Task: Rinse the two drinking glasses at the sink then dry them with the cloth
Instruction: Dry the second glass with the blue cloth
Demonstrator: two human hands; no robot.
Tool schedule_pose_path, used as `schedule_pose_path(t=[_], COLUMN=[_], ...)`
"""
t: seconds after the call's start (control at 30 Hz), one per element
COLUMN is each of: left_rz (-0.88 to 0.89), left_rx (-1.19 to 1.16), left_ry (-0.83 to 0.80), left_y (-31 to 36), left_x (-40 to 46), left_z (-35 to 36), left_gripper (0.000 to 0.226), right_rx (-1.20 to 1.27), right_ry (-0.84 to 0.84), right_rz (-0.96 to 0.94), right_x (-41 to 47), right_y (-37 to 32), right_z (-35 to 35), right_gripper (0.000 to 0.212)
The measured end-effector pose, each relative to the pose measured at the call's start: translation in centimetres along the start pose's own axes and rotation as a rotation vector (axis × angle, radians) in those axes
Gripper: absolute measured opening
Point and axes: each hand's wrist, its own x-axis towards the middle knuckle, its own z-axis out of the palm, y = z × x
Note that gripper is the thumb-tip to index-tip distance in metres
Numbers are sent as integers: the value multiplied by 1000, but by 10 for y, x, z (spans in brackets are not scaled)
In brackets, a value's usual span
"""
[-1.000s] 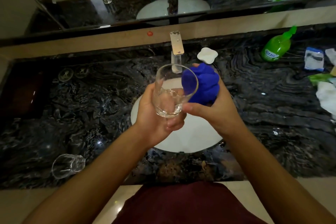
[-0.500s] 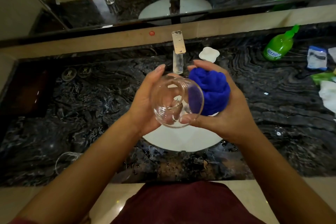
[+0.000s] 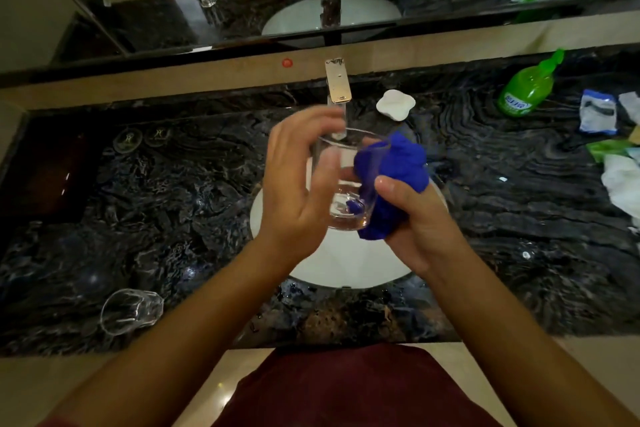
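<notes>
Over the white sink basin [image 3: 346,263], I have a clear drinking glass [image 3: 341,191] upright between both hands. My left hand [image 3: 294,184] lies against its left side, fingers straight and blurred, thumb across the front wall. My right hand [image 3: 419,222] grips a bunched blue cloth [image 3: 398,166] and presses it over the glass's right rim. A bit of blue shows inside, near the bottom. The second glass [image 3: 131,310] lies on its side on the dark marble counter [image 3: 173,211] at the front left.
The tap [image 3: 337,87] stands behind the basin with a white soap dish [image 3: 396,105] to its right. A green pump bottle [image 3: 526,90], a packet [image 3: 599,111] and a white rag [image 3: 623,184] crowd the right end. A mirror runs along the back.
The glass has turned from mouth-toward-me to upright. My left fingers have straightened and spread along it. The cloth has moved over the rim into the glass.
</notes>
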Motion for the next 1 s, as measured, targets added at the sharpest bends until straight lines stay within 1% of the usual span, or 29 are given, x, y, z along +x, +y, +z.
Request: schedule_pose_path(t=[0.03, 0.07, 0.1, 0.13, 0.17, 0.2, 0.27, 0.33, 0.4, 0.5, 0.57, 0.63, 0.7, 0.73, 0.77, 0.83, 0.87, 0.9, 0.97, 1.0], left_rz=[69, 91, 57, -27, -148, -276, -430, -506, -543, -562, -569, -633, -741, -792, -828, -869, -887, -898, -910, -916], left_rx=[109, 188, 229, 231, 200, 160, 72, -53, -162, -259, -339, -462, -598, -643, -670, -692, -673, -635, -532, -507], left_ry=[-41, -90, -143, -208, -286, -380, -549, -617, -609, -564, -523, -403, -254, -206, -181, -190, -199, -206, -207, -195], left_y=[-4, -5, -4, -2, -1, 0, 1, 1, 3, 4, 4, 3, 2, 2, 2, 4, 5, 5, 6, 6], left_x=[3, 8, 12, 17, 23, 29, 37, 41, 42, 45, 45, 42, 39, 36, 33, 27, 24, 21, 18, 17], left_z=[-2, -5, -9, -14, -17, -20, -25, -27, -28, -30, -29, -22, -13, -10, -7, -4, -2, 1, 5, 6], left_gripper=[23, 23, 25, 29, 32, 34, 35, 40, 43, 45, 47, 48, 51, 50, 47, 42, 43, 44, 45, 43], right_rx=[-2, -13, -40, -83, -146, -208, -304, -382, -415, -384, -378, -363, -337, -313, -280, -285, -347, -443, -685, -809], right_ry=[22, 53, 83, 104, 109, 109, 122, 114, 98, 99, 118, 165, 214, 241, 278, 360, 350, 297, 115, 28], right_rz=[41, 87, 127, 164, 192, 218, 220, 164, 110, 81, 60, 41, 32, 36, 39, 5, -38, -98, -212, -240], right_x=[1, 2, 3, 4, 4, 5, 5, 4, 1, -2, -1, 0, 1, 3, 5, 10, 11, 12, 11, 11], right_y=[0, -2, -5, -9, -13, -18, -24, -28, -29, -34, -38, -43, -48, -50, -51, -56, -59, -62, -69, -71], right_z=[-2, -2, -4, -4, -5, -5, -6, -5, -1, 5, 9, 12, 16, 18, 20, 23, 24, 25, 30, 33], right_gripper=[55, 61, 59, 49, 38, 33, 39, 45, 45, 56, 57, 53, 57, 56, 49, 37, 34, 31, 20, 14])
